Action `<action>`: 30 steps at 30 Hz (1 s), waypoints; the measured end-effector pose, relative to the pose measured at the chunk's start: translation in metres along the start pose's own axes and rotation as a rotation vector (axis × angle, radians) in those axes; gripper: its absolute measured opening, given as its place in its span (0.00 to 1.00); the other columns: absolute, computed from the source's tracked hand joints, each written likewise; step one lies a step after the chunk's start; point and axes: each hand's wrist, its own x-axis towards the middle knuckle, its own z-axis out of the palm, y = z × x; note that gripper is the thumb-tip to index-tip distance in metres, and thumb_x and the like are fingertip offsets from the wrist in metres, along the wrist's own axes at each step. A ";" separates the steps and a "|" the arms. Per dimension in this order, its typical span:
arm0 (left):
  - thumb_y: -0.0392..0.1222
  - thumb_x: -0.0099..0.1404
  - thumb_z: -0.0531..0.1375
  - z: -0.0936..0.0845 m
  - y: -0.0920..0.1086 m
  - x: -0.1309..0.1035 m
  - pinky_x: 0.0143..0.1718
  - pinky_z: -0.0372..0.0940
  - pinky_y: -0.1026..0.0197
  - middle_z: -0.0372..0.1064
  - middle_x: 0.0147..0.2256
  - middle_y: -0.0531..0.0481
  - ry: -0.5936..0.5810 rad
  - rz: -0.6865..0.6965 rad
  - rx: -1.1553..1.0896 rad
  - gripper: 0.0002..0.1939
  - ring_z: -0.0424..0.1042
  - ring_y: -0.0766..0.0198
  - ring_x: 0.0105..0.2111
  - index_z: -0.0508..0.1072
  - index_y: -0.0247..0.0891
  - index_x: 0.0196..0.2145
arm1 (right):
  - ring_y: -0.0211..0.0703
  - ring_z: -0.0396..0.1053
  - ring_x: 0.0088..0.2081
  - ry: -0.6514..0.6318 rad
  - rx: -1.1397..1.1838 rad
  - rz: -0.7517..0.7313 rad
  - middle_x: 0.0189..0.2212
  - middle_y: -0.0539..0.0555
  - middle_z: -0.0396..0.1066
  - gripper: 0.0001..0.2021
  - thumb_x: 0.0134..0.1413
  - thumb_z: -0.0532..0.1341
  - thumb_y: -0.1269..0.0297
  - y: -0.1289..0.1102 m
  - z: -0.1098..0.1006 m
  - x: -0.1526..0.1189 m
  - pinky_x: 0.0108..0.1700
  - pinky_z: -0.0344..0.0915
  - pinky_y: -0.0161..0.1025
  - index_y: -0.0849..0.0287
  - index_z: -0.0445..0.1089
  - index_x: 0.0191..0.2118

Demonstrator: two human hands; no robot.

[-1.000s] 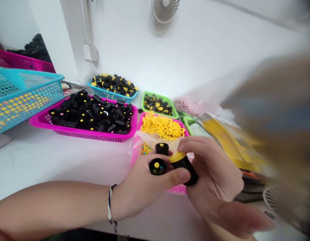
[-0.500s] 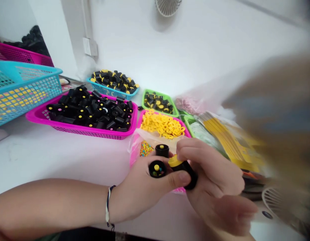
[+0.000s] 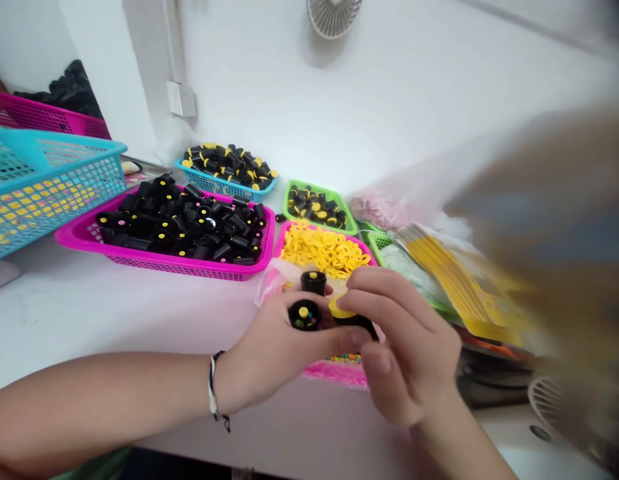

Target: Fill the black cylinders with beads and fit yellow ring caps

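Observation:
My left hand (image 3: 274,350) is closed around several black plastic cylinders. One open cylinder (image 3: 304,315) shows a yellow peg and small coloured beads inside. Behind it stands another black cylinder (image 3: 313,283) with a yellow centre. The third black cylinder (image 3: 357,321), tilted, wears a yellow cap (image 3: 341,307) and lies under my left thumb. My right hand (image 3: 414,340) curls around this capped one, fingertips on the cap and thumb by its lower end. Below the hands, coloured beads (image 3: 347,359) lie in a plastic-lined pink tray (image 3: 334,375), partly hidden.
A pink basket (image 3: 189,268) of black cylinders sits left of yellow rings (image 3: 324,250). Behind are a blue basket (image 3: 224,183) and a green basket (image 3: 347,220) of yellow-and-black parts. Yellow packaging (image 3: 449,280) lies right; a blurred shape fills the right edge.
Both hands have shifted slightly up and left with the cylinders. My right hand has turned, its thumb coming in toward the capped cylinder. More beads show beneath the hands.

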 end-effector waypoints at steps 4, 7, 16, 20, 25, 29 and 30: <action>0.41 0.49 0.69 -0.003 0.001 0.003 0.34 0.63 0.63 0.69 0.34 0.50 -0.050 0.057 0.044 0.10 0.66 0.61 0.35 0.74 0.36 0.28 | 0.47 0.66 0.32 0.196 0.024 -0.091 0.29 0.57 0.63 0.15 0.61 0.48 0.58 0.003 0.008 -0.005 0.33 0.65 0.47 0.61 0.68 0.35; 0.42 0.48 0.69 -0.007 -0.001 0.003 0.33 0.62 0.64 0.69 0.30 0.52 -0.085 0.026 0.047 0.12 0.66 0.62 0.34 0.76 0.36 0.31 | 0.47 0.66 0.30 0.244 0.214 0.140 0.27 0.57 0.65 0.22 0.63 0.44 0.53 0.002 0.010 -0.005 0.32 0.65 0.49 0.60 0.69 0.31; 0.48 0.55 0.65 -0.008 0.003 0.006 0.28 0.57 0.67 0.65 0.27 0.54 -0.006 0.012 0.106 0.13 0.61 0.68 0.28 0.75 0.35 0.30 | 0.46 0.66 0.34 0.389 0.119 0.186 0.30 0.55 0.65 0.16 0.60 0.49 0.55 0.009 0.024 -0.007 0.36 0.64 0.47 0.59 0.67 0.31; 0.46 0.52 0.67 -0.004 0.002 0.004 0.28 0.58 0.67 0.64 0.26 0.55 -0.021 -0.031 0.028 0.12 0.62 0.68 0.29 0.73 0.34 0.27 | 0.46 0.66 0.30 0.379 -0.002 0.040 0.27 0.56 0.65 0.18 0.59 0.48 0.54 0.007 0.022 -0.010 0.32 0.62 0.47 0.60 0.69 0.30; 0.46 0.51 0.67 -0.002 0.000 -0.002 0.26 0.54 0.68 0.62 0.23 0.56 -0.059 -0.047 -0.014 0.13 0.59 0.71 0.26 0.71 0.33 0.25 | 0.46 0.67 0.27 0.382 0.175 0.071 0.23 0.56 0.64 0.24 0.58 0.47 0.47 0.000 0.019 -0.006 0.30 0.63 0.47 0.60 0.70 0.27; 0.48 0.51 0.67 -0.001 -0.004 -0.004 0.25 0.53 0.68 0.60 0.22 0.56 -0.067 -0.085 -0.042 0.15 0.58 0.71 0.25 0.72 0.33 0.26 | 0.45 0.65 0.24 0.386 0.270 0.086 0.21 0.55 0.64 0.28 0.56 0.47 0.40 0.000 0.022 -0.004 0.27 0.62 0.44 0.60 0.70 0.26; 0.49 0.51 0.67 0.000 -0.005 -0.003 0.25 0.53 0.68 0.60 0.22 0.56 -0.067 -0.089 -0.044 0.15 0.58 0.71 0.25 0.72 0.33 0.26 | 0.44 0.65 0.24 0.385 0.278 0.093 0.21 0.55 0.63 0.29 0.56 0.47 0.40 0.000 0.023 -0.004 0.27 0.62 0.44 0.60 0.70 0.25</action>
